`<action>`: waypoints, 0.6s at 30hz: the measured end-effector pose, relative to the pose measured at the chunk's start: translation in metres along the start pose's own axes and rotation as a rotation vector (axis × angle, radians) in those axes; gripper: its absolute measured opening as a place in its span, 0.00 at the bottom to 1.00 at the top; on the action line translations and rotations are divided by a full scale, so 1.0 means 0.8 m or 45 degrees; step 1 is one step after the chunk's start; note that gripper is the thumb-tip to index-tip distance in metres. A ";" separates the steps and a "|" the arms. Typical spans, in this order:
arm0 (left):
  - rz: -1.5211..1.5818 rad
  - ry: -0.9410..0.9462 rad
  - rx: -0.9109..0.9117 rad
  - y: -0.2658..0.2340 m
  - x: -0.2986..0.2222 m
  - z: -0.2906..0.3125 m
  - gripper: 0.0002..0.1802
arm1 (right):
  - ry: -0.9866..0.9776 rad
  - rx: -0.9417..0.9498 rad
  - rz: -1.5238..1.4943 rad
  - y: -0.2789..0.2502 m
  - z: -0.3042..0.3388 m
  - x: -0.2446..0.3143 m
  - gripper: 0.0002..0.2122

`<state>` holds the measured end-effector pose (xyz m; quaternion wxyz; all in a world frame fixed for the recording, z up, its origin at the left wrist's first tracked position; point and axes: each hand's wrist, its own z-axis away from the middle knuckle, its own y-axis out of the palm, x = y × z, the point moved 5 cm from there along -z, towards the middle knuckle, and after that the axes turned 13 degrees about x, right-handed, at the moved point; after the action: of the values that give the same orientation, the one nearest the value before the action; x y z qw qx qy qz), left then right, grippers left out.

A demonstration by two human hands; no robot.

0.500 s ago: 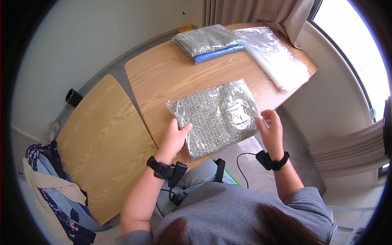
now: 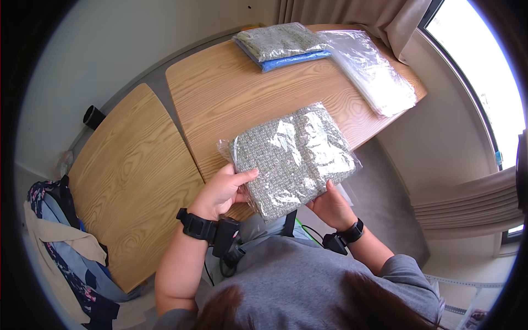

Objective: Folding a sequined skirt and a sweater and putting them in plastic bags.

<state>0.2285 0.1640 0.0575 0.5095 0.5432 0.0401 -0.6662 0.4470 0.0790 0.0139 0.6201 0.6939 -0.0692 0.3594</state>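
1. Left hand (image 2: 219, 192) and right hand (image 2: 333, 209) are gripping, thumbs on top, edges of a flat clear-bagged grey-green woven fabric bundle (image 2: 289, 160);
2. it is overhanging the near edge of the pale wooden table (image 2: 220, 99);
3. bagging is looking complete; sealing, I cannot tell; transparent plastic bags (image 2: 374, 71) are lying beyond.

Package (image 2: 294, 157) I'm holding: glossy, wrinkled clear plastic over rough, nubby grey cloth. Blue packet (image 2: 297, 60): shiny, looks like plastic. Clear bags (image 2: 374, 74): thin, slick film, strong glare. Tabletop (image 2: 206, 91): smooth grained wood, low sheen. Curtain (image 2: 341, 12): matt cloth. My shirt (image 2: 308, 275): matt grey cloth.
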 end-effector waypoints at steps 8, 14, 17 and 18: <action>-0.025 -0.150 0.102 0.010 0.030 0.022 0.21 | 0.131 -0.092 -0.158 0.020 0.014 -0.012 0.23; -0.045 -0.136 0.150 0.018 0.028 0.042 0.20 | 0.202 -0.211 -0.234 0.041 0.024 -0.001 0.19; 0.012 -0.072 0.230 0.027 0.022 0.049 0.20 | 0.203 -0.269 -0.291 0.056 0.024 0.007 0.18; 0.010 -0.064 0.237 0.030 0.019 0.051 0.20 | 0.182 -0.258 -0.285 0.058 0.023 0.009 0.18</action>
<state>0.2194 0.1183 0.0741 0.4603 0.5714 -0.0370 -0.6785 0.4350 0.0544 0.0562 0.7265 0.6039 0.0169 0.3275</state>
